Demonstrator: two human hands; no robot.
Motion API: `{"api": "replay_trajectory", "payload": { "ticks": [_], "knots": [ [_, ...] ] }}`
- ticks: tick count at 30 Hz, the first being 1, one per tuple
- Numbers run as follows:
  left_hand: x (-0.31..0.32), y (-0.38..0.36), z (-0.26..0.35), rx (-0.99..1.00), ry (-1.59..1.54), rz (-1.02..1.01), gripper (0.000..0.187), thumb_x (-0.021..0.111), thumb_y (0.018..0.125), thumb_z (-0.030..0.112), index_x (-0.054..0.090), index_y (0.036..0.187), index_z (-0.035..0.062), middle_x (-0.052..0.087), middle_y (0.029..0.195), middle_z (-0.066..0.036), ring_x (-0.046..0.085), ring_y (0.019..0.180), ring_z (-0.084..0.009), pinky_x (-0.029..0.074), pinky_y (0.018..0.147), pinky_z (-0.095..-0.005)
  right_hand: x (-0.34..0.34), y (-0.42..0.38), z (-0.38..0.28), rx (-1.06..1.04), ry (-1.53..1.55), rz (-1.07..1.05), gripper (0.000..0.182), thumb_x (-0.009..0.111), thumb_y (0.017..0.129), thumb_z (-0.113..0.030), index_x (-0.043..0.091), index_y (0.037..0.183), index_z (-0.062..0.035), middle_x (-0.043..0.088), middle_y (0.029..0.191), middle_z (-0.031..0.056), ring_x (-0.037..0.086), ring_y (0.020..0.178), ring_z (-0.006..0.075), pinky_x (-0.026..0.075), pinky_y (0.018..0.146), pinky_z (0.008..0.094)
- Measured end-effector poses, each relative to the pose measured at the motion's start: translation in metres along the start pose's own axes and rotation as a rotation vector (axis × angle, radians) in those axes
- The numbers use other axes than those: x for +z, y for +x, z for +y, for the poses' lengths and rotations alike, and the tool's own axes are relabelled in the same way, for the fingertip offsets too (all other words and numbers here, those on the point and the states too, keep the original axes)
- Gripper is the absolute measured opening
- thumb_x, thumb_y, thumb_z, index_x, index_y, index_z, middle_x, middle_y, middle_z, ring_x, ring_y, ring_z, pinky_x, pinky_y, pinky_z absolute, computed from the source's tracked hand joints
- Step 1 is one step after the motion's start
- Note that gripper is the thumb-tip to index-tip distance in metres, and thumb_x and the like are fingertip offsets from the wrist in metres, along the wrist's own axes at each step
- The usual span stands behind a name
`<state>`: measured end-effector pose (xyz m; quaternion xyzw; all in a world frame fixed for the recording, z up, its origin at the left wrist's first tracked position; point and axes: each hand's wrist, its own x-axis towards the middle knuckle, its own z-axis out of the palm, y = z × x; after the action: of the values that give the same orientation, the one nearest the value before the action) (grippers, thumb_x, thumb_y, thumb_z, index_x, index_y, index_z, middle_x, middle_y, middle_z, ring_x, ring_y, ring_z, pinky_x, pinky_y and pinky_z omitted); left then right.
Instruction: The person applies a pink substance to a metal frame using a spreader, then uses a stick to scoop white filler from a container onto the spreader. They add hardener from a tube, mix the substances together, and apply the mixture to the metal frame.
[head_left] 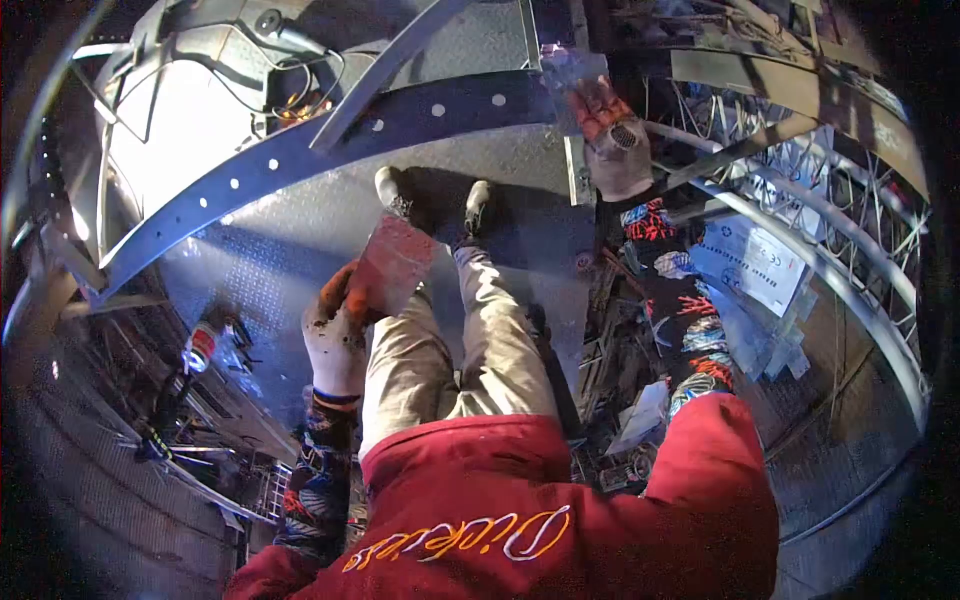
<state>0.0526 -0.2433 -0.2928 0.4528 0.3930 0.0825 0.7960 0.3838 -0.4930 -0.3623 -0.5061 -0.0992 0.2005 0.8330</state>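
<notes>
My left hand [338, 335], in a white glove with stained orange fingers, grips a flat reddish rectangular plate [398, 262] by its lower left edge above my lap. Stretched out to the upper right, my right hand [612, 140] wears a matching glove. Its fingers lie against a small greyish metal plate [572, 72] at the right end of a curved blue metal beam [430, 115], and seem to hold it there. Round holes run along that beam. The fingers hide part of the small plate, so the exact grip is partly covered.
Beneath my shoes is a metal floor plate [300, 200]. A tool with a cable [290, 35] lies at the top left near a bright glare. White tubular trusses [840, 250] and a printed cardboard piece [755, 262] are at the right. Scrap metal surrounds the floor plate.
</notes>
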Motion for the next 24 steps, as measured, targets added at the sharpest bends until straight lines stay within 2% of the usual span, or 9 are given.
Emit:
{"api": "replay_trajectory", "payload": {
  "ticks": [2,7,9,12,14,15,17,18,24],
  "knots": [
    [-0.005,-0.002,-0.007,0.051,-0.003,-0.031,0.046,0.065,0.092,0.019,0.054,0.128,-0.0066,0.063,0.115,-0.013,0.064,0.096,-0.0200,0.057,0.079,-0.0337,-0.009,-0.004,0.004,-0.299,-0.831,-0.170,0.047,0.057,0.079,0.000,0.064,0.123,-0.0112,0.062,0.126,0.0113,0.054,0.123,0.0273,0.043,0.105,0.0365],
    [0.009,-0.017,0.009,0.033,0.104,-0.030,0.042,0.062,0.093,0.016,0.054,0.127,-0.0073,0.064,0.115,-0.014,0.065,0.095,-0.0200,0.057,0.079,-0.0332,-0.012,-0.016,0.009,-0.138,-0.267,-0.007,0.045,0.054,0.079,-0.001,0.064,0.123,-0.0098,0.064,0.119,0.0129,0.059,0.114,0.0326,0.046,0.101,0.0379],
    [0.004,-0.026,0.009,0.022,0.131,-0.032,0.041,0.061,0.092,0.015,0.054,0.127,-0.0078,0.064,0.115,-0.014,0.066,0.095,-0.0205,0.057,0.080,-0.0334,0.000,-0.028,-0.046,-0.677,-1.533,-0.281,0.044,0.052,0.084,-0.005,0.058,0.127,-0.0083,0.061,0.127,0.0124,0.056,0.120,0.0325,0.044,0.105,0.0414],
    [0.005,-0.029,0.005,0.041,-0.038,-0.077,0.047,0.064,0.089,0.013,0.052,0.130,-0.0071,0.063,0.120,-0.017,0.066,0.103,-0.0280,0.057,0.086,-0.0390,0.017,-0.001,-0.061,-0.734,-1.525,-0.218,0.051,0.056,0.077,-0.003,0.061,0.126,-0.0163,0.063,0.124,0.0085,0.058,0.119,0.0301,0.046,0.103,0.0427],
    [0.007,-0.030,-0.001,0.028,-0.058,-0.053,0.046,0.065,0.089,0.013,0.052,0.129,-0.0069,0.063,0.119,-0.016,0.066,0.103,-0.0272,0.057,0.085,-0.0380,0.004,0.018,-0.049,-0.870,-1.536,-0.235,0.052,0.058,0.074,-0.002,0.064,0.123,-0.0190,0.062,0.127,0.0062,0.059,0.118,0.0286,0.046,0.102,0.0424],
    [0.009,-0.026,-0.004,0.027,-0.084,-0.041,0.046,0.065,0.089,0.013,0.053,0.129,-0.0068,0.063,0.119,-0.016,0.066,0.103,-0.0264,0.057,0.085,-0.0370,0.005,0.030,-0.049,-0.920,-1.748,-0.314,0.054,0.061,0.072,-0.003,0.062,0.124,-0.0189,0.060,0.130,0.0061,0.057,0.120,0.0293,0.045,0.104,0.0409],
    [0.020,-0.024,-0.004,0.013,0.004,-0.009,0.043,0.062,0.090,0.012,0.054,0.128,-0.0077,0.064,0.118,-0.015,0.064,0.103,-0.0228,0.055,0.086,-0.0339,0.007,0.038,-0.044,-0.951,-1.871,-0.404,0.048,0.063,0.078,-0.007,0.060,0.126,-0.0160,0.059,0.130,0.0073,0.054,0.123,0.0298,0.043,0.106,0.0414],
    [0.023,-0.025,-0.006,0.001,0.093,0.011,0.041,0.060,0.091,0.012,0.054,0.127,-0.0087,0.064,0.117,-0.014,0.063,0.102,-0.0192,0.053,0.087,-0.0308,0.001,0.032,-0.033,-0.937,-1.868,-0.414,0.048,0.063,0.078,-0.007,0.060,0.126,-0.0160,0.059,0.130,0.0073,0.054,0.123,0.0298,0.043,0.106,0.0414],
    [0.030,-0.026,-0.014,0.014,0.074,0.017,0.042,0.062,0.093,0.014,0.054,0.127,-0.0086,0.064,0.116,-0.012,0.064,0.096,-0.0173,0.054,0.082,-0.0298,-0.040,-0.005,0.025,-0.175,-0.735,-0.297,0.032,0.042,0.099,-0.015,0.052,0.125,-0.0005,0.045,0.141,0.0199,0.052,0.123,0.0239,0.043,0.103,0.0386]
  ]
}}
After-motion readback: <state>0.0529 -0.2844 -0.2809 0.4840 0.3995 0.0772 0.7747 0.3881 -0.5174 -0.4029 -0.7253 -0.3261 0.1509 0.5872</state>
